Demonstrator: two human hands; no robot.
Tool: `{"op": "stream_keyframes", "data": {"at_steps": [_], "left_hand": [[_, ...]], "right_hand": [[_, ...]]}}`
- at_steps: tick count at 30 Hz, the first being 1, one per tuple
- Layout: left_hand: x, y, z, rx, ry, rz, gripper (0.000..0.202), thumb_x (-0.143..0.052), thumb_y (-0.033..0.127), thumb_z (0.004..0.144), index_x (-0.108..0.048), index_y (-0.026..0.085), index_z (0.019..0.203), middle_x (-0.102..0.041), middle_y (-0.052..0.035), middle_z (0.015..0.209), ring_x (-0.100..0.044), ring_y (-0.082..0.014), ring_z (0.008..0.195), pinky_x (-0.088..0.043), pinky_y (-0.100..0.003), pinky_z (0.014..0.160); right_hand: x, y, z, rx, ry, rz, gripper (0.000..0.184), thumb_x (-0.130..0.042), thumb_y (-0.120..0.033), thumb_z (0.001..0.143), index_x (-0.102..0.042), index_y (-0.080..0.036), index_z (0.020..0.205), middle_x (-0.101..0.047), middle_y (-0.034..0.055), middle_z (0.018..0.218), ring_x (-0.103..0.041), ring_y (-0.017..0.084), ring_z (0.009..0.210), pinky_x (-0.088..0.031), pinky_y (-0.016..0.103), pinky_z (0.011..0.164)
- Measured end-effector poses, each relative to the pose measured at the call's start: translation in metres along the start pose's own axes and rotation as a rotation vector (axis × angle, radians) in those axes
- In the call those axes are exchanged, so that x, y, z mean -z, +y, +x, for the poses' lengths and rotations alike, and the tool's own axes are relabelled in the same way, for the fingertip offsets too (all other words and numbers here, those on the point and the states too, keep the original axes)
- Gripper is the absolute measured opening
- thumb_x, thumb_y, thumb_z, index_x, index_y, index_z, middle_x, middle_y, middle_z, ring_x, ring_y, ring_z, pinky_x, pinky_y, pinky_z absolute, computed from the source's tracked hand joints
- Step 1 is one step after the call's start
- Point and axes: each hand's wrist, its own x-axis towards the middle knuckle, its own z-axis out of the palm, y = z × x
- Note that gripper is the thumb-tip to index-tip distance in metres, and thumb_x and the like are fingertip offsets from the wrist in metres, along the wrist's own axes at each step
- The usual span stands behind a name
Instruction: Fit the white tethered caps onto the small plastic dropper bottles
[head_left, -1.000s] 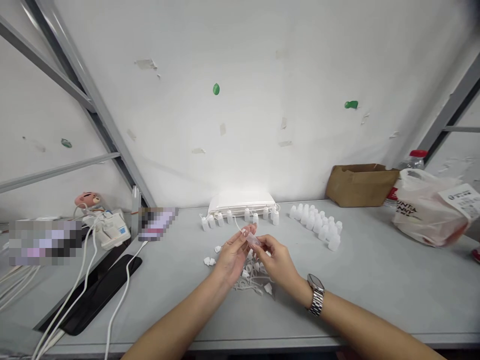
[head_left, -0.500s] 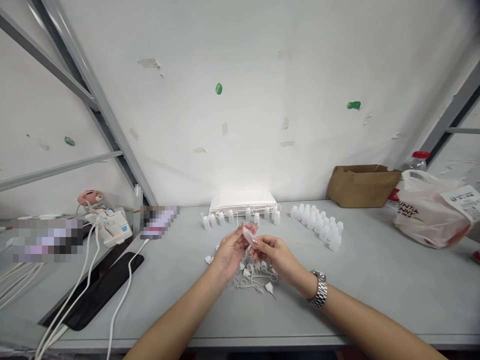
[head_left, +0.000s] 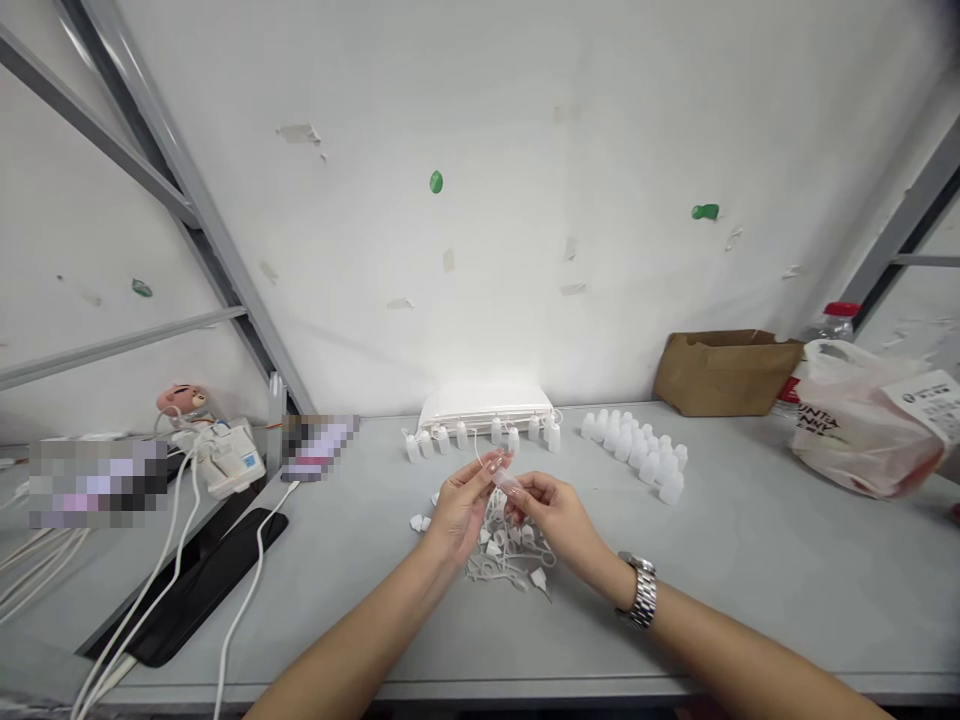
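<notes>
Both my hands meet over the middle of the grey table point(head_left: 750, 590). My left hand point(head_left: 461, 505) pinches a thin white strap cap, its loop rising above the fingers. My right hand point(head_left: 551, 515), with a metal watch on the wrist, grips a small clear plastic bottle point(head_left: 505, 481) lying sideways between the two hands. Under the hands lies a pile of loose white strap caps point(head_left: 504, 555). A row of capped small bottles point(head_left: 480, 436) stands behind, and a cluster of several uncapped white bottles point(head_left: 637, 452) stands to the right.
A white flat box point(head_left: 484, 403) glares at the wall. A brown paper bag point(head_left: 720, 368), a red-capped water bottle point(head_left: 829, 320) and a white plastic bag point(head_left: 862, 420) sit at the right. On the left are white cables point(head_left: 247, 580), a black phone point(head_left: 202, 585) and a charger block point(head_left: 221, 460).
The hands have stayed together over the cap pile, shifting only slightly. The small bottle remains between the fingertips, tilted a little differently.
</notes>
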Motion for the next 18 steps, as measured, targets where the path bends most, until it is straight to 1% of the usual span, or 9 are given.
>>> {"op": "stream_keyframes", "data": {"at_steps": [4, 6, 9, 11, 15, 18], "left_hand": [[-0.003, 0.002, -0.002, 0.037, -0.005, -0.025, 0.022, -0.072, 0.016, 0.059, -0.068, 0.014, 0.08, -0.068, -0.0092, 0.097, -0.053, -0.0204, 0.107, -0.038, -0.026, 0.09], [-0.003, 0.003, -0.002, 0.044, -0.025, -0.019, 0.023, -0.072, 0.015, 0.059, -0.068, 0.014, 0.082, -0.067, -0.009, 0.098, -0.052, -0.0211, 0.108, -0.039, -0.027, 0.089], [-0.002, 0.005, -0.002, 0.045, -0.041, -0.012, 0.022, -0.07, 0.016, 0.062, -0.068, 0.015, 0.083, -0.066, -0.0082, 0.102, -0.051, -0.022, 0.109, -0.041, -0.028, 0.086], [-0.002, 0.007, -0.002, 0.047, -0.05, -0.015, 0.021, -0.068, 0.02, 0.066, -0.067, 0.016, 0.086, -0.065, -0.008, 0.106, -0.051, -0.0219, 0.109, -0.043, -0.028, 0.084], [-0.001, 0.01, -0.003, 0.048, -0.089, 0.001, 0.026, -0.062, 0.033, 0.072, -0.066, 0.015, 0.091, -0.063, -0.0105, 0.108, -0.052, -0.0222, 0.108, -0.042, -0.03, 0.086], [0.0, 0.01, -0.002, 0.009, -0.071, 0.067, 0.026, -0.063, 0.031, 0.07, -0.067, 0.013, 0.089, -0.065, -0.0118, 0.104, -0.055, -0.0229, 0.104, -0.04, -0.031, 0.09]], "right_hand": [[0.003, -0.001, 0.002, -0.076, -0.075, 0.142, 0.03, -0.065, -0.043, 0.065, -0.06, -0.013, 0.069, -0.057, 0.0001, 0.057, -0.05, 0.01, 0.051, -0.04, 0.024, 0.052], [0.006, -0.001, 0.005, -0.115, -0.149, 0.244, 0.028, -0.066, -0.039, 0.066, -0.06, -0.012, 0.066, -0.057, 0.0003, 0.058, -0.049, 0.008, 0.05, -0.039, 0.023, 0.052], [0.01, 0.0, 0.008, -0.158, -0.285, 0.382, 0.025, -0.065, -0.036, 0.069, -0.059, -0.012, 0.064, -0.057, 0.0009, 0.06, -0.048, 0.007, 0.051, -0.038, 0.022, 0.053], [0.011, -0.001, 0.009, -0.169, -0.329, 0.423, 0.025, -0.063, -0.036, 0.071, -0.06, -0.012, 0.066, -0.058, 0.0019, 0.063, -0.05, 0.008, 0.054, -0.039, 0.022, 0.055], [0.009, -0.005, 0.007, -0.148, -0.308, 0.41, 0.028, -0.061, -0.04, 0.072, -0.061, -0.012, 0.071, -0.06, 0.0035, 0.069, -0.052, 0.01, 0.059, -0.041, 0.025, 0.06], [0.006, -0.007, 0.006, -0.123, -0.262, 0.32, 0.031, -0.061, -0.045, 0.07, -0.06, -0.014, 0.072, -0.059, 0.0024, 0.068, -0.053, 0.011, 0.058, -0.042, 0.026, 0.06]]}}
